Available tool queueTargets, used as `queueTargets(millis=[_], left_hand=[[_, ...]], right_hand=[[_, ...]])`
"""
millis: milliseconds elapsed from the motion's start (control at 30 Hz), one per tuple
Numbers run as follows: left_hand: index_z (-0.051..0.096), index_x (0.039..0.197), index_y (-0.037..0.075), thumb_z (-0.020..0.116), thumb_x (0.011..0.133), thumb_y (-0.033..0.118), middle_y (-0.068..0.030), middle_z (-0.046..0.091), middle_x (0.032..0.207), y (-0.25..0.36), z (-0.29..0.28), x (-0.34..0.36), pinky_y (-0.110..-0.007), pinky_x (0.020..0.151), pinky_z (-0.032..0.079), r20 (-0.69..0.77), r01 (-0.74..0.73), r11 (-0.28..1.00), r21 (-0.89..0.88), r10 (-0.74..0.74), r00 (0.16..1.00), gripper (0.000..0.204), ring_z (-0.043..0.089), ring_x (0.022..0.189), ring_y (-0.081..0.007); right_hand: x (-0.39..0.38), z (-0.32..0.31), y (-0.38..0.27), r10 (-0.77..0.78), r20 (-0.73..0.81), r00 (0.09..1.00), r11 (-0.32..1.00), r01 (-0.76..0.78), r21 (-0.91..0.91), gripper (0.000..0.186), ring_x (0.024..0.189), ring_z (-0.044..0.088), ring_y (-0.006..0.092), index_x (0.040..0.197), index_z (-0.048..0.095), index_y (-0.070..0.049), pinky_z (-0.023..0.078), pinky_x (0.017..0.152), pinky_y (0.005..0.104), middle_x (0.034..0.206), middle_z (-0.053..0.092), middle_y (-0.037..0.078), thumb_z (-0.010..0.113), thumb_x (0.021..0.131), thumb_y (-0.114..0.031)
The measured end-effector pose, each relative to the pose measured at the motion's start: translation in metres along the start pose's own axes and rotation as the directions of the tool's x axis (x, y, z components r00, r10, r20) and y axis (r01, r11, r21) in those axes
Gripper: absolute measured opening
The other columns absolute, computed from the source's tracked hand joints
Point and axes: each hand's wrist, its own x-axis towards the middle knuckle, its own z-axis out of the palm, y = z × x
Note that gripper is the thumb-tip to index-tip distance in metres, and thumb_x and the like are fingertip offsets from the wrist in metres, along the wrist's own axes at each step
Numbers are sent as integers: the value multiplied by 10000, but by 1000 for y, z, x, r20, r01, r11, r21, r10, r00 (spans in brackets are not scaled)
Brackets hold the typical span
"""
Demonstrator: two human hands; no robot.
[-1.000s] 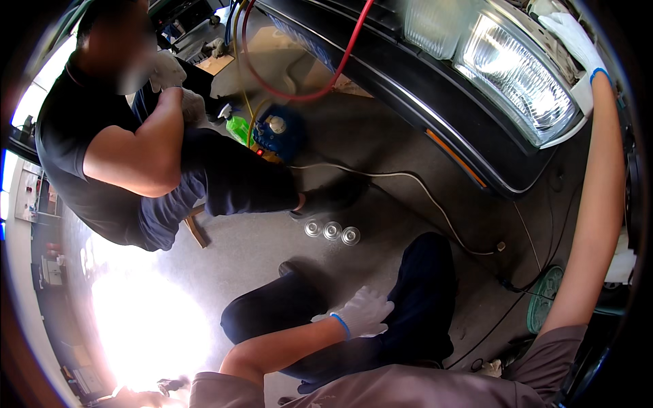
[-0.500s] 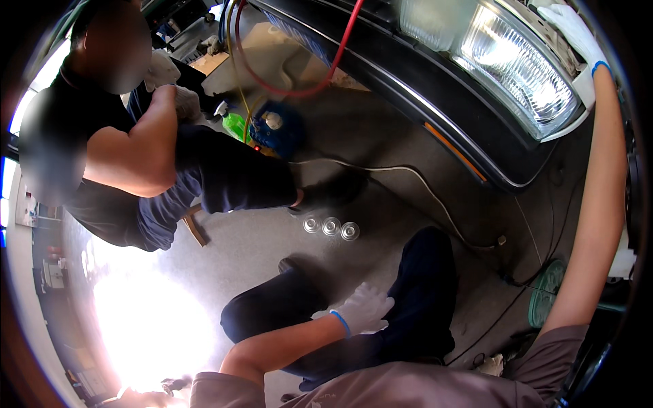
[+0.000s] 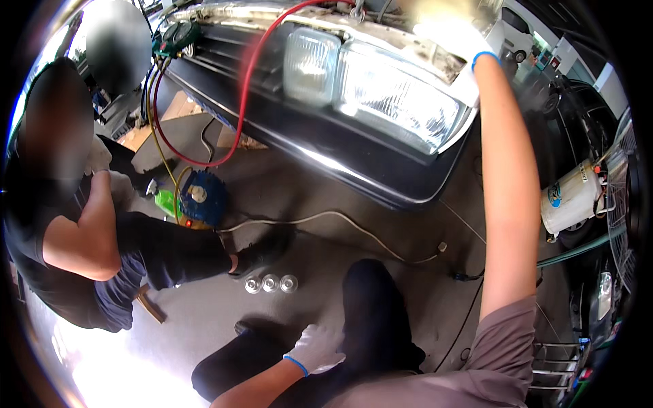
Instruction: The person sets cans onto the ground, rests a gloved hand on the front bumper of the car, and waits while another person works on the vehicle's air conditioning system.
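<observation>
My left hand [image 3: 315, 349], in a white glove with a blue cuff, lies between my bent legs against the dark trousers [image 3: 375, 319]. Its fingers are loose and hold nothing. My right arm stretches up to the front of a vehicle. There the gloved right hand [image 3: 468, 76] is at the body edge just above the corner of the headlight [image 3: 398, 92]. Strong glare washes out its fingers, so their grip cannot be made out. Below the headlight runs the black bumper [image 3: 326, 153].
At left another person [image 3: 81, 238] crouches, gloved hands together. Several small clear-metallic cans [image 3: 271, 283] stand on the floor near a blue pump [image 3: 203, 196] and green spray bottle [image 3: 165, 202]. A red hose [image 3: 243, 102] hangs over the bumper from a gauge set [image 3: 178, 37]. A pale cable [image 3: 326, 214] crosses the floor.
My view has swung to the right and up, bringing a white cylinder and another vehicle into sight. The right hand remains at the vehicle's front edge; the left stays in my lap.
</observation>
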Motion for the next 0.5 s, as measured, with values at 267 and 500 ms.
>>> queueTargets(millis=[267, 500], left_hand=[[731, 1087, 44, 706, 911, 471, -192, 764, 990, 12, -17, -4, -539, 861, 590, 114, 45, 996, -74, -37, 993, 463, 753, 953, -419], [724, 1062, 27, 653, 887, 272, -226, 773, 964, 12, -11, -10, -571, 823, 596, -33, 28, 993, -114, -32, 999, 309, 765, 930, -445]], right_hand=[[0, -5, 0, 8, -105, 994, 908, -51, -416, 475, 966, 740, 296, 1016, 844, -175, 510, 827, 484, 951, 801, 30, 457, 1067, -447], [-13, -21, -22, 39, 84, 996, 843, 12, -538, 241, 1059, 585, 333, 920, 711, -114, 458, 913, 468, 1071, 641, 153, 575, 970, -306]])
